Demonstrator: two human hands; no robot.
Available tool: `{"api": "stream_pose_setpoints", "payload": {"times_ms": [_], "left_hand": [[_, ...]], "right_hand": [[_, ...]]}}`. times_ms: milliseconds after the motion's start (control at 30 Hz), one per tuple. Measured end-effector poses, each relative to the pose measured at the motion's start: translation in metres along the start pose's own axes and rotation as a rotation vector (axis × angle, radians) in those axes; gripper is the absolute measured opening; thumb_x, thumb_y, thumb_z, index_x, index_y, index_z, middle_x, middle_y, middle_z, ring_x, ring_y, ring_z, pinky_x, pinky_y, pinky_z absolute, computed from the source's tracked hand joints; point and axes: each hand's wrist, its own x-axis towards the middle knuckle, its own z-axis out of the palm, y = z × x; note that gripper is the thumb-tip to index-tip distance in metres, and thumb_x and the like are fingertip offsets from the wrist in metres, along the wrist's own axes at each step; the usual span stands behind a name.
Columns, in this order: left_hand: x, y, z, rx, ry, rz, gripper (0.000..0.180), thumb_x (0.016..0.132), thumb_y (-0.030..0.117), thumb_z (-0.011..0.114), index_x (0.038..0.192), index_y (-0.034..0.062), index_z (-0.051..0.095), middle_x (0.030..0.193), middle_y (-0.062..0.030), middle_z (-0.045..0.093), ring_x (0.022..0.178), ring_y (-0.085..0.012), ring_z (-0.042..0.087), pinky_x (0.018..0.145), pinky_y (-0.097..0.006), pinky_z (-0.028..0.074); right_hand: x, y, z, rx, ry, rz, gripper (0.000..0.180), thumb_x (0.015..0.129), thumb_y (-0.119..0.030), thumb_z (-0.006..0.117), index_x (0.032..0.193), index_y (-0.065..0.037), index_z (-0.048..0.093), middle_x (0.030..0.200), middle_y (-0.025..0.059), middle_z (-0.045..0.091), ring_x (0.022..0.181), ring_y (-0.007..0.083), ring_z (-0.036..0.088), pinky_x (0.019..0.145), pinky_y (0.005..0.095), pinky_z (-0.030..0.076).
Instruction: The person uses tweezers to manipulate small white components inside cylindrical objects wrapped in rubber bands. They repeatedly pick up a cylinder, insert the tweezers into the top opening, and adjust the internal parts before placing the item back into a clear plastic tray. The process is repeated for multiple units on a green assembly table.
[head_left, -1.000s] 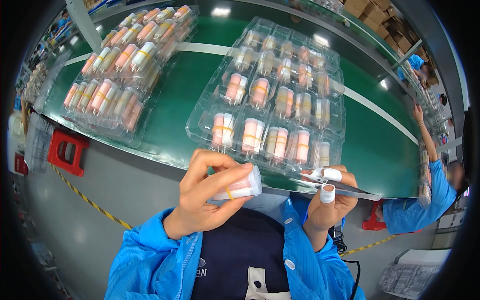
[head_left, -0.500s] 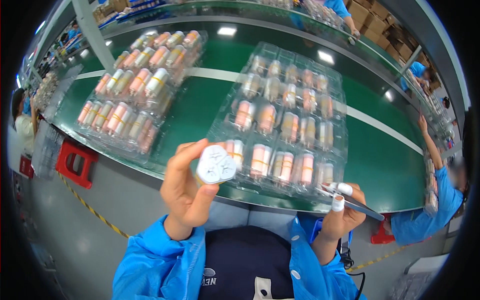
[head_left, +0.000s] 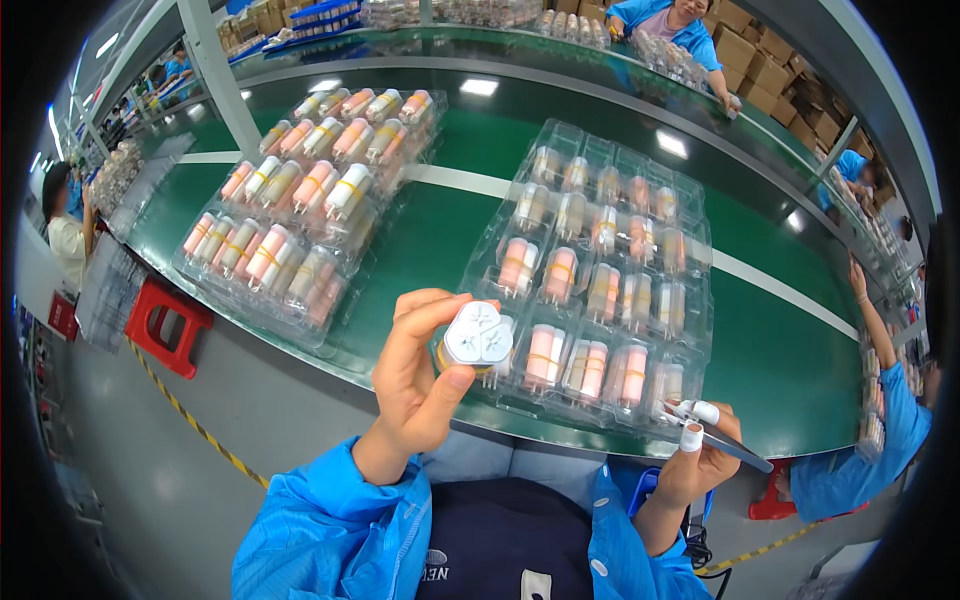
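My left hand (head_left: pixel 418 375) pinches a bundle of three cylinders (head_left: pixel 478 333) between thumb and fingers, held up in front of the tray. The bundle's pale, rounded end faces me, with small marks or metal parts on each cylinder, and a yellow band shows at its side. In my right hand (head_left: pixel 700 460) is a pair of grey metal tweezers (head_left: pixel 735 447), gripped with white-covered fingertips beside the tray's near right corner. The clear plastic tray (head_left: pixel 590 405) holds rows of banded pink, white and grey cylinders, such as the pink pair (head_left: pixel 560 273).
Stacked clear trays (head_left: pixel 270 250) of similar cylinders stand on the left of the green belt (head_left: pixel 420 240). A metal post (head_left: pixel 215 80) rises behind them. Red stools (head_left: pixel 165 325) are on the floor at the left and right. Co-workers (head_left: pixel 680 35) sit across and to the right.
The whole scene has shifted right and slightly down as my head moved. The bundle in my left hand has turned a little. My right hand keeps hold of the tweezers.
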Motion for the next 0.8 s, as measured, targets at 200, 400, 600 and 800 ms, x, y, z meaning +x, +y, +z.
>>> {"api": "stream_pose_setpoints", "payload": {"times_ms": [200, 400, 600, 800], "left_hand": [[0.013, -0.018, 0.004, 0.725, -0.103, -0.09, 0.045, 0.082, 0.02, 0.062, 0.123, 0.0043, 0.049, 0.127, -0.0151, 0.049, 0.113, -0.0278, 0.046, 0.095, -0.042, 0.035], [0.008, -0.015, 0.01, 0.4, -0.125, -0.138, 0.031, 0.082, 0.015, 0.062, 0.11, 0.0029, 0.06, 0.126, -0.0165, 0.05, 0.107, -0.0293, 0.048, 0.092, -0.039, 0.037], [-0.006, -0.006, 0.011, 0.357, -0.086, -0.186, 0.02, 0.08, 0.01, 0.063, 0.099, 0.0034, 0.063, 0.114, -0.015, 0.051, 0.108, -0.0262, 0.046, 0.091, -0.035, 0.037], [0.001, 0.017, -0.016, 0.58, -0.012, -0.052, 0.03, 0.074, 0.009, 0.067, 0.102, 0.0016, 0.062, 0.122, -0.0178, 0.048, 0.11, -0.0296, 0.047, 0.091, -0.037, 0.039]], "right_hand": [[-0.001, 0.004, -0.005, -0.052, 0.008, -0.033, 0.017, 0.085, -0.005, 0.058, 0.098, 0.006, 0.055, 0.09, 0.0143, 0.054, 0.08, 0.0214, 0.06, 0.072, 0.0386, 0.057], [0.001, 0.016, -0.009, -0.069, 0.154, -0.024, 0.017, 0.088, -0.007, 0.056, 0.1, 0.006, 0.055, 0.091, 0.0139, 0.057, 0.082, 0.0238, 0.063, 0.072, 0.0354, 0.056], [0.012, 0.047, -0.03, 0.049, 0.489, 0.111, 0.024, 0.095, -0.014, 0.049, 0.108, 0.006, 0.052, 0.108, 0.0231, 0.059, 0.1, 0.028, 0.06, 0.091, 0.0355, 0.048], [0.018, 0.055, -0.064, 0.203, 0.397, 0.143, 0.025, 0.096, -0.015, 0.048, 0.11, 0.005, 0.052, 0.112, 0.0182, 0.057, 0.107, 0.029, 0.058, 0.097, 0.0387, 0.045]]}}
